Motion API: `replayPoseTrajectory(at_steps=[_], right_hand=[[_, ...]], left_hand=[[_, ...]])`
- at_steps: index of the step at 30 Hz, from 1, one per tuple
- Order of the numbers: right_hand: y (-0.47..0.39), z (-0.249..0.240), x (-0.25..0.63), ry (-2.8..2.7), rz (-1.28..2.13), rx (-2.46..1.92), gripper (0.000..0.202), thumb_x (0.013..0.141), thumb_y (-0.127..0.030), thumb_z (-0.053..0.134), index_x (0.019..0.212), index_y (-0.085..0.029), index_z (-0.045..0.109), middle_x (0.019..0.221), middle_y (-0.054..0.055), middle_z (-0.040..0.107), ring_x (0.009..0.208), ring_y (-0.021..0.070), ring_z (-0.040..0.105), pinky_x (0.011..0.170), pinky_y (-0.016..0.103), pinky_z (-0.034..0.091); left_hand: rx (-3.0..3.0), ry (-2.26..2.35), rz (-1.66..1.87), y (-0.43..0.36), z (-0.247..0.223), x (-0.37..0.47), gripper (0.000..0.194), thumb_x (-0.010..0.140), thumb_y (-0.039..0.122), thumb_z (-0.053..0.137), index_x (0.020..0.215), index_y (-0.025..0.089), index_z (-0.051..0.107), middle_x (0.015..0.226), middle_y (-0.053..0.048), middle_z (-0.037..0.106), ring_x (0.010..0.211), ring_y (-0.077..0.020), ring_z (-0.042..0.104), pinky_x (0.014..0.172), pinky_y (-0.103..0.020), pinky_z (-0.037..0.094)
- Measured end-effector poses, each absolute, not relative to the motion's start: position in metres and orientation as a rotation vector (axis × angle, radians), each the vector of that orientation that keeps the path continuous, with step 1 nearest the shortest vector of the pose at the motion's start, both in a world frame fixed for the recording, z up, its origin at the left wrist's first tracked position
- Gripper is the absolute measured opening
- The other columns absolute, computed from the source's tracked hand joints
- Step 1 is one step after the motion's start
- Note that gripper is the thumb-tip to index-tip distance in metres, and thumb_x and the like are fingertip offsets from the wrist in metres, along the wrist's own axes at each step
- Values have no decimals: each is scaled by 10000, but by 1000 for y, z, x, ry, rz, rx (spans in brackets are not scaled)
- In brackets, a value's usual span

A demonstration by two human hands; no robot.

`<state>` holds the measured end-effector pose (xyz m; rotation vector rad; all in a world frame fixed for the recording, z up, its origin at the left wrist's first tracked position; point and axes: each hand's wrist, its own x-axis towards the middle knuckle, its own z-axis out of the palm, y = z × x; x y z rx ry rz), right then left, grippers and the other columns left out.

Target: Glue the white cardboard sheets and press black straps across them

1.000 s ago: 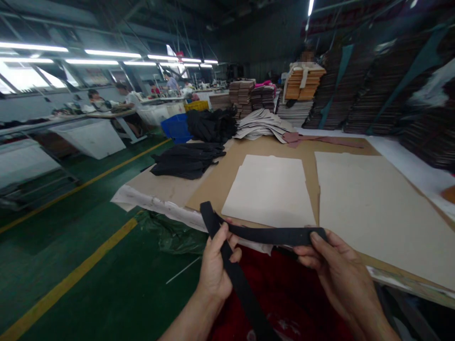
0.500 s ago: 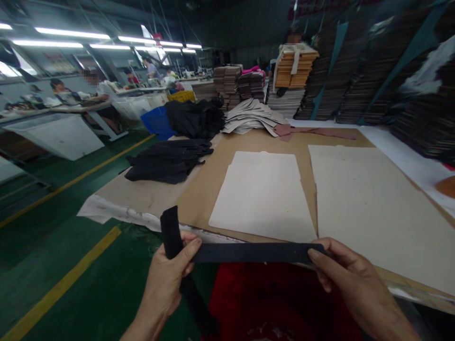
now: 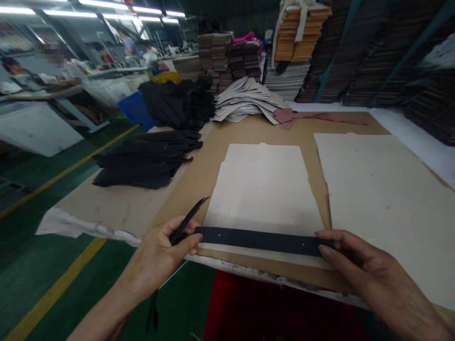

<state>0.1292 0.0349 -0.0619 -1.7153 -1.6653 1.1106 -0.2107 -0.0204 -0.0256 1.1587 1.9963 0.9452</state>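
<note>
The dark strip [image 3: 261, 240] looks smooth and matt, the pale sheets [image 3: 263, 189] like matt card.

A strip [image 3: 259, 240] spans between left hand [image 3: 158, 253] and right hand [image 3: 366, 265].

head-worn view, forward and down

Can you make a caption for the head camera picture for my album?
Left hand and right hand hold a dark strip across the near end of a pale panel.
</note>
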Motion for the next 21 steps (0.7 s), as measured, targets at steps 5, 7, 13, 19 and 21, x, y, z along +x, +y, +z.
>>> replayPoseTrajectory(at_steps=[5, 7, 13, 19, 21], right_hand=[[52, -66, 127, -1685, 973, -1783, 496, 741, -622, 601, 1028, -236, 720, 730, -2, 655, 676, 183, 611, 626, 280, 472], [58, -69, 127, -1695, 927, -1781, 474, 755, -599, 610, 1046, -241, 721, 733, -7, 656, 687, 180, 609, 630, 282, 461], [66, -71, 119, -1716, 826, -1771, 406, 797, -544, 595, 1036, -250, 740, 664, -25, 617, 599, 162, 579, 587, 286, 454], [67, -75, 115, -1738, 785, -1767, 374, 809, -507, 603, 1038, -248, 747, 678, -13, 647, 585, 170, 589, 581, 298, 472], [67, -76, 115, -1732, 783, -1767, 360, 801, -500, 607, 1017, -250, 753, 659, -17, 641, 564, 169, 581, 590, 306, 487]], left_hand=[[1306, 2071, 822, 5, -36, -215, 334, 652, 510, 742, 841, 236, 709, 745, -21, 714, 632, -211, 646, 560, -269, 473], [1376, 2090, 801, 11, -43, -216, 330, 676, 524, 725, 856, 248, 705, 791, -22, 725, 734, -229, 662, 623, -271, 479], [1356, 2098, 726, 20, -56, -219, 374, 705, 584, 674, 880, 254, 659, 635, -9, 686, 677, -250, 645, 598, -288, 431], [1232, 2040, 741, 23, -60, -222, 460, 657, 605, 699, 921, 234, 629, 677, -22, 711, 672, -255, 655, 657, -305, 441], [1191, 2044, 707, 23, -60, -224, 471, 658, 602, 700, 940, 232, 621, 673, -10, 702, 680, -250, 651, 671, -305, 448]])
